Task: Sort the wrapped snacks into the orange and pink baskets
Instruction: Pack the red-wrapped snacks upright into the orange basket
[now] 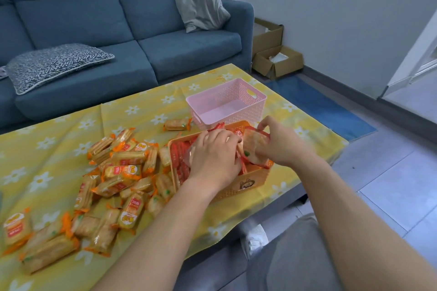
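Your right hand (276,144) is pinching that red-wrapped snack (256,149), so slot it snug into the orange basket (255,179) beside the red packs (181,160) under your left hand (215,156), whose grip I can't tell.

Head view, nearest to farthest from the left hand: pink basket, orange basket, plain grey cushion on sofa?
1. orange basket: the left hand is in it, at the table's near edge.
2. pink basket: just behind, on the table.
3. plain grey cushion: propped at the sofa's right end.
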The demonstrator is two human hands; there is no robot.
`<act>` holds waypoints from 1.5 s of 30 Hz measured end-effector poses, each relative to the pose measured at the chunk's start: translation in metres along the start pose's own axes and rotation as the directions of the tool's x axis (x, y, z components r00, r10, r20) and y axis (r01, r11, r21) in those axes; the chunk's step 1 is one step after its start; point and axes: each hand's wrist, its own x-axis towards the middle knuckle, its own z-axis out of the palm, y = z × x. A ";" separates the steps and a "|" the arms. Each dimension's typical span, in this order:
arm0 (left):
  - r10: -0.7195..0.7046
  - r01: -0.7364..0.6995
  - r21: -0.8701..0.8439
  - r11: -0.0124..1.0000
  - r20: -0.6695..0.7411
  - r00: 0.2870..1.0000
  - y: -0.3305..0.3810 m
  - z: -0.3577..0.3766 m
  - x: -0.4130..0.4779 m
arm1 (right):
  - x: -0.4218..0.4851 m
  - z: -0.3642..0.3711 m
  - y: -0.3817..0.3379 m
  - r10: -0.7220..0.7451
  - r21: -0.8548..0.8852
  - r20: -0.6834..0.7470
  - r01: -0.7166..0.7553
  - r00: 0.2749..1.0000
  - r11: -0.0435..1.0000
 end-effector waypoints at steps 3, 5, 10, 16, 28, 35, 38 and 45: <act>-0.001 0.001 0.017 1.000 0.000 1.000 0.004 0.002 0.020 | 0.001 0.002 -0.001 0.002 -0.078 -0.154 -0.015 0.988 0.997; -0.011 0.011 0.044 0.999 -0.001 1.000 0.008 0.002 0.038 | 0.004 -0.001 0.004 0.043 -0.157 -0.225 -0.080 0.973 0.984; -0.056 0.011 0.187 0.982 0.235 0.970 0.006 0.009 0.076 | 0.010 0.002 0.017 0.110 -0.094 -0.227 -0.134 0.968 0.987; -0.134 0.025 0.299 0.954 0.351 0.927 0.014 0.014 0.090 | 0.016 0.011 0.016 0.048 -0.023 -0.239 -0.055 0.970 0.998; 0.014 -0.025 0.259 0.965 0.041 0.999 0.012 0.025 0.086 | 0.040 0.031 0.002 -0.029 0.020 -0.305 0.036 0.952 0.999; -0.032 0.063 -0.111 0.992 0.262 0.964 0.002 0.008 0.088 | 0.050 0.028 0.010 -0.037 -0.141 -0.333 -0.011 0.942 0.990; -0.047 0.059 -0.047 0.997 0.227 0.973 -0.001 0.002 0.087 | 0.051 0.027 0.010 -0.116 -0.141 -0.320 0.074 0.940 0.987; 0.024 -0.058 0.099 0.993 0.313 0.949 -0.004 0.016 0.087 | 0.054 0.040 0.011 -0.160 -0.304 -0.305 0.063 0.939 0.951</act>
